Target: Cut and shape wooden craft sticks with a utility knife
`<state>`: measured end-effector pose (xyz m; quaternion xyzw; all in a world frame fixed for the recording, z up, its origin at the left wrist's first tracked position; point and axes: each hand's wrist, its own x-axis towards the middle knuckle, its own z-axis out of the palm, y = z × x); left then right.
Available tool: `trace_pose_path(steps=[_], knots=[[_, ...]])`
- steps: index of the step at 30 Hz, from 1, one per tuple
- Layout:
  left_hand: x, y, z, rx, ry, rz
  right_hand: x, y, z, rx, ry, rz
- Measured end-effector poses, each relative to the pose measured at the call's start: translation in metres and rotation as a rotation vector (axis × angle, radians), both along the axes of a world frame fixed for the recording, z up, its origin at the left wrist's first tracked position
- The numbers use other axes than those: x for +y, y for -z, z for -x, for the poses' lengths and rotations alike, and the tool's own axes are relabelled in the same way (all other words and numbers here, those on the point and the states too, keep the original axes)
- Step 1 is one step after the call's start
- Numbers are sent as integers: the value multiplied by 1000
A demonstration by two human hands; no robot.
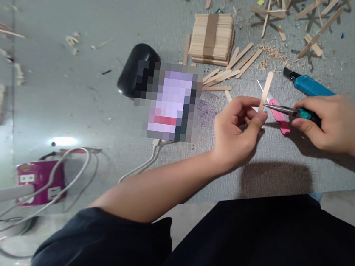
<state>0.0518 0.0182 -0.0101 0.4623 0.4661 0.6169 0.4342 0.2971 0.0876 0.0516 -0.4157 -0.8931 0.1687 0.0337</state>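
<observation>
Between its thumb and fingers, my left hand (pixel 238 129) pinches the lower part of an upright wooden craft stick (pixel 266 90). My right hand (pixel 329 122) is wrapped round the green and black handles of needle-nose pliers (pixel 281 110). The pliers' tips meet the stick's edge just above my left thumb; whether the jaws grip it I cannot tell. Behind the pliers lies a pink-handled craft knife (pixel 280 118), partly covered. A blue utility knife (pixel 313 85) rests beyond my right hand, its near end close to my fingers.
A banded bundle of craft sticks (pixel 222 40) stands ahead, with loose sticks (pixel 244 64) beside it. Stick structures (pixel 274 11) and shavings lie farther back. Left of my hands are a blurred-out phone (pixel 171 102) on a white cable, a black rounded object (pixel 138 68) and a purple power socket box (pixel 42 181).
</observation>
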Motion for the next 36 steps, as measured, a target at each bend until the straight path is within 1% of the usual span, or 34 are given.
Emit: trace_pose_path(steps=[3,7,11,16,20,23,25,26,28,30,32,34,36], knots=[[1,-3,2,51,16,46,-1,-2,1,-15,7,22],[3,-9,5,63,36,92,-1,-5,5,-44,21,46],[3,-10,5,96,4,91,0,-8,8,-82,36,79],[0,-7,4,204,-63,94,-6,-7,9,-71,25,23],[-1,-7,6,320,-80,43,-13,-3,5,-16,31,-47],[0,-6,8,440,-62,-22,-17,-4,5,-61,35,-61],[1,-6,9,457,-52,-51,-19,-7,6,-107,54,-61],[2,-5,9,418,-43,-53,-19,-9,7,-123,67,-59],[5,-5,9,246,15,-15,-18,-13,9,-130,83,-54],[9,-5,9,35,125,64,-17,-16,11,-113,80,-54],[12,-5,10,-127,227,146,-16,-17,11,-100,76,-54],[15,-5,11,-222,264,194,-15,-18,11,-103,85,-49],[17,-5,12,-287,262,211,-15,-17,11,-109,95,-44]])
